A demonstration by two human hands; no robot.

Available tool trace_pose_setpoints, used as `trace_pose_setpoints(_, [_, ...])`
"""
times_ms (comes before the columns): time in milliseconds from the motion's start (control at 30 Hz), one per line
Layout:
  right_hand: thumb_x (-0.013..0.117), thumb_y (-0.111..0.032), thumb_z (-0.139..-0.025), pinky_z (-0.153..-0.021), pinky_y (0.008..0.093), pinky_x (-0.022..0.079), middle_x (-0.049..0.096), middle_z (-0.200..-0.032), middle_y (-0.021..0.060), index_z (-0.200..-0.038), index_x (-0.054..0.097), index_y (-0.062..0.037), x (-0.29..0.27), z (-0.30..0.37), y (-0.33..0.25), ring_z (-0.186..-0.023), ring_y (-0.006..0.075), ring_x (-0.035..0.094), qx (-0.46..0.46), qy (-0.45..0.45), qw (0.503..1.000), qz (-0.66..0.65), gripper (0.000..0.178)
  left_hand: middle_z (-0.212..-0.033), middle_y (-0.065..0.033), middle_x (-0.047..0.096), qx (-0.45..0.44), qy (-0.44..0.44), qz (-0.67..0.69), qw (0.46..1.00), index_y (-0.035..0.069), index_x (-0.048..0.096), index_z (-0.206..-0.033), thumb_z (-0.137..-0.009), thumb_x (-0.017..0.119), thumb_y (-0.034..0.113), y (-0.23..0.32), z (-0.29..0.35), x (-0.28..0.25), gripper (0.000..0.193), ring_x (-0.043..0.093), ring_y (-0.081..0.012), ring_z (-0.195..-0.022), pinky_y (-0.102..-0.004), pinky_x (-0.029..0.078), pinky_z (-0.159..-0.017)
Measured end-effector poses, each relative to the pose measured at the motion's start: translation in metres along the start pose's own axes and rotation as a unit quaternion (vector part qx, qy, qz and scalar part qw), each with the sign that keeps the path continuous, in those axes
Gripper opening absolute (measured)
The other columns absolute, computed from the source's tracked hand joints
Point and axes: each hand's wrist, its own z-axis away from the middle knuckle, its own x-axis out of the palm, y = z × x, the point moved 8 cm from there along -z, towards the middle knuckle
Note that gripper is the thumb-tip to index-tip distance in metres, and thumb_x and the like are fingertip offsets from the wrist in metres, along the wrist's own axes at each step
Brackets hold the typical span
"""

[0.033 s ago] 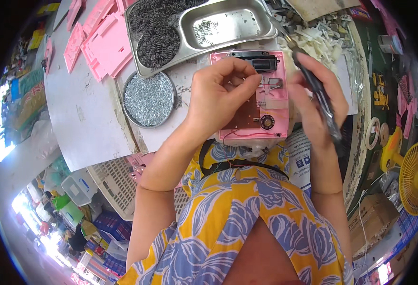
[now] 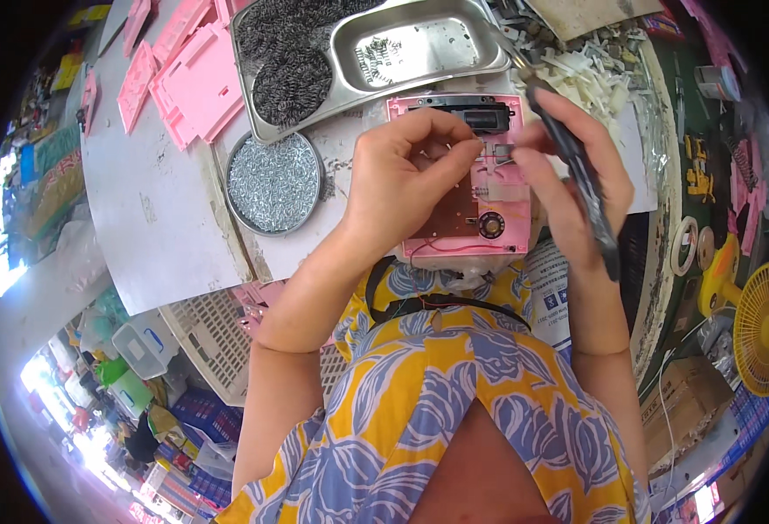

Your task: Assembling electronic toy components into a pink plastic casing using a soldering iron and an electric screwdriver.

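A pink plastic casing [image 2: 513,229] lies in front of me, with a brown circuit board [image 2: 441,222], a black dial [image 2: 492,224], thin wires and a black part [image 2: 487,118] along its far edge. My left hand [image 2: 406,170] is over the casing's left side, fingertips pinched; what they hold is too small to make out. Across my right hand's palm lies a black-handled tool [image 2: 581,166] with a thin metal shaft pointing up and left. The right thumb and fingertips of my right hand [image 2: 577,188] come together beside a small metal plate [image 2: 502,154] in the casing.
Beyond the casing is a metal tray [image 2: 349,92] with dark springs [image 2: 293,83]. A round dish [image 2: 273,183] of small silvery parts stands left. Pink panels [image 2: 201,96] lie at the far left, pale plastic pieces [image 2: 594,79] at the far right. A yellow fan [image 2: 758,327] stands right.
My right hand has moved left, its fingertips now at the small metal plate. The black-handled tool has shifted with it. My left hand stays almost where it was.
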Motion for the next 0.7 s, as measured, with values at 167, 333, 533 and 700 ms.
trace_pose_setpoints(167, [0.073, 0.004, -0.086, -0.077, 0.0205, 0.052, 0.07, -0.099, 0.0038, -0.132, 0.066, -0.0058, 0.022, -0.007, 0.008, -0.085, 0.0077, 0.063, 0.043, -0.039, 0.998, -0.03, 0.047, -0.078, -0.0023, 0.071, 0.044, 0.023, -0.039, 0.998, -0.001, 0.073, -0.097, -0.09, 0.075, 0.006, 0.003, 0.002, 0.0, 0.01, 0.063, -0.0051, -0.066, -0.0213, 0.051, -0.06])
trace_pose_setpoints(333, [0.073, 0.004, -0.086, -0.077, 0.0212, 0.053, 0.07, -0.097, 0.003, -0.132, 0.065, -0.0065, 0.024, -0.005, 0.012, -0.085, 0.0078, 0.064, 0.079, -0.043, 0.994, -0.064, 0.048, -0.083, -0.0008, 0.072, 0.041, -0.012, -0.092, 0.995, -0.001, 0.073, -0.098, -0.092, 0.074, 0.007, 0.009, 0.003, 0.002, 0.01, 0.063, -0.0054, -0.071, -0.0209, 0.052, -0.065])
trace_pose_setpoints(533, [0.072, 0.004, -0.087, -0.075, 0.0211, 0.052, 0.07, -0.096, 0.0026, -0.131, 0.066, -0.0066, 0.019, -0.005, 0.012, -0.084, 0.0076, 0.064, 0.07, -0.038, 0.996, -0.031, 0.046, -0.084, -0.0011, 0.073, 0.02, -0.032, -0.098, 0.994, -0.001, 0.073, -0.1, -0.094, 0.073, 0.009, 0.01, 0.001, 0.0, 0.012, 0.062, -0.0046, -0.072, -0.0208, 0.052, -0.066])
trace_pose_setpoints(700, [0.073, 0.005, -0.085, -0.072, 0.0231, 0.052, 0.068, -0.093, 0.002, -0.127, 0.068, -0.007, 0.018, 0.0, 0.01, -0.08, 0.0078, 0.063, -0.016, -0.018, 0.997, 0.07, 0.044, -0.084, -0.0002, 0.07, -0.004, -0.048, -0.05, 0.998, -0.002, 0.071, -0.095, -0.096, 0.071, 0.011, -0.002, -0.011, 0.001, 0.013, 0.061, -0.0049, -0.075, -0.0224, 0.05, -0.069])
